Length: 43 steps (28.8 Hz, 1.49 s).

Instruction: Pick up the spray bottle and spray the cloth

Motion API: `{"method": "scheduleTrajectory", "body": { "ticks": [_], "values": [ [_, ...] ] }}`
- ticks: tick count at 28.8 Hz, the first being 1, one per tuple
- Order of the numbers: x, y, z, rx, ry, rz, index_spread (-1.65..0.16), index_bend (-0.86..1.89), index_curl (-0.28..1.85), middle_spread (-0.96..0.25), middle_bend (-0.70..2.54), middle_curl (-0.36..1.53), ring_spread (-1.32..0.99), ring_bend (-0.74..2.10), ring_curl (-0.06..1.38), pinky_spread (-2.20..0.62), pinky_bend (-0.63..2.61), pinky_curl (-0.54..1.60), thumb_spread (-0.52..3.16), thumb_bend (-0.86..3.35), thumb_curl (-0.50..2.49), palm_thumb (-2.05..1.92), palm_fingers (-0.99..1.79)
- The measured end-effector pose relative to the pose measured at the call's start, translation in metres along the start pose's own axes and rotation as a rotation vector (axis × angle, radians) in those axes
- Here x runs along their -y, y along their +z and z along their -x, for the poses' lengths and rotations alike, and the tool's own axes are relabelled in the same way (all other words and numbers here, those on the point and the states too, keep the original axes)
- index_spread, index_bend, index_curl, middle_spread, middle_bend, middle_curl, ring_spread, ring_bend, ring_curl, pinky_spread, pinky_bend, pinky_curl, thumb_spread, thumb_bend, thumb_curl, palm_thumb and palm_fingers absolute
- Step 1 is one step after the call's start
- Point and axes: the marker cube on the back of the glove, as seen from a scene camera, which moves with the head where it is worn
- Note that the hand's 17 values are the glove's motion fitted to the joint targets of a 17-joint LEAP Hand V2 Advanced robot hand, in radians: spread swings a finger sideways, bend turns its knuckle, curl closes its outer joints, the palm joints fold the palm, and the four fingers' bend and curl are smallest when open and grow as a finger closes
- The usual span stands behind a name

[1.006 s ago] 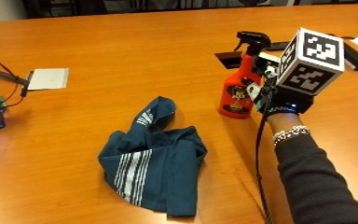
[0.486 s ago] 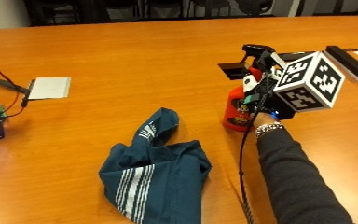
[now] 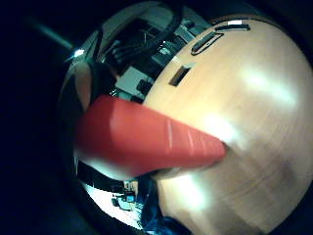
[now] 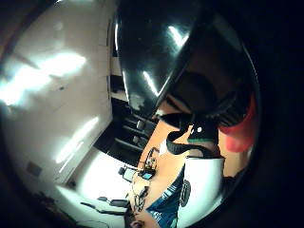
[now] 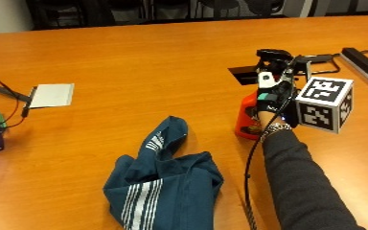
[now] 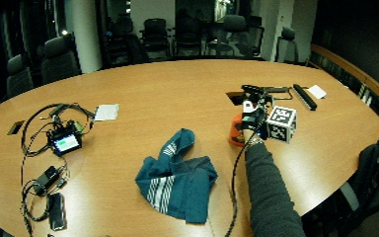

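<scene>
On the wooden worktop stands 1 red spray bottle with a black trigger head, upright, just beside the rectangular cable opening cut in the surface. The gloved right hand is wrapped around the bottle's neck and upper body, fingers curled round it; the person's dark sleeve runs from it to the near edge. In the outside view the bottle's base looks to be at the worktop, though whether it touches cannot be told. The little-finger palm view shows the red body lying close along the palm, over the wood.

1 cloth, dark teal with white stripes, lies crumpled toward the near edge, well apart from the bottle and to the side of the sleeve. Bare wood separates the 2.

Other things, each counted from the wide view: 1 pale flat pad across the worktop from the bottle; 1 small device with a lit screen amid a tangle of black cables; 1 dark phone-like object near the near edge; 1 long black bar and 1 white card beyond the bottle, toward the far edge. Office chairs ring the far side.

The broad middle of the worktop between cloth, pad and bottle is open wood.
</scene>
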Motion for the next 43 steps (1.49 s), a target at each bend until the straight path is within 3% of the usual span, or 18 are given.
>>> {"method": "scheduleTrajectory", "body": {
  "ticks": [8, 16, 22, 29, 43],
  "values": [
    [-0.002, -0.002, 0.018, -0.031, -0.229, -0.14, -0.28, 0.13, 0.31, -0.19, 0.39, 0.46, -0.16, 0.58, 0.43, -0.14, 0.37, 0.38, 1.09, -0.02, 0.43, 0.82, 1.29],
    [-0.001, -0.022, 0.037, -0.023, -0.297, -0.257, -0.28, 0.14, 0.33, -0.21, 0.47, 0.51, -0.2, 0.68, 0.47, -0.23, 0.52, 0.45, 1.13, -0.02, 0.44, 0.78, 1.32],
    [-0.006, -0.019, 0.012, -0.045, -0.252, -0.202, -0.28, 0.17, 0.36, -0.21, 0.51, 0.54, -0.21, 0.71, 0.5, -0.26, 0.56, 0.47, 1.13, -0.02, 0.46, 0.77, 1.3],
    [-0.025, 0.033, -0.016, -0.075, -0.197, -0.018, -0.28, 0.18, 0.38, -0.2, 0.52, 0.56, -0.2, 0.72, 0.51, -0.26, 0.54, 0.47, 1.17, -0.01, 0.46, 0.76, 1.2],
    [-0.047, 0.042, 0.064, -0.432, -0.827, 0.219, -0.28, 0.16, 0.42, -0.2, 0.5, 0.57, -0.18, 0.7, 0.51, -0.26, 0.53, 0.48, 1.23, -0.01, 0.46, 0.78, 1.21]
  ]
}}
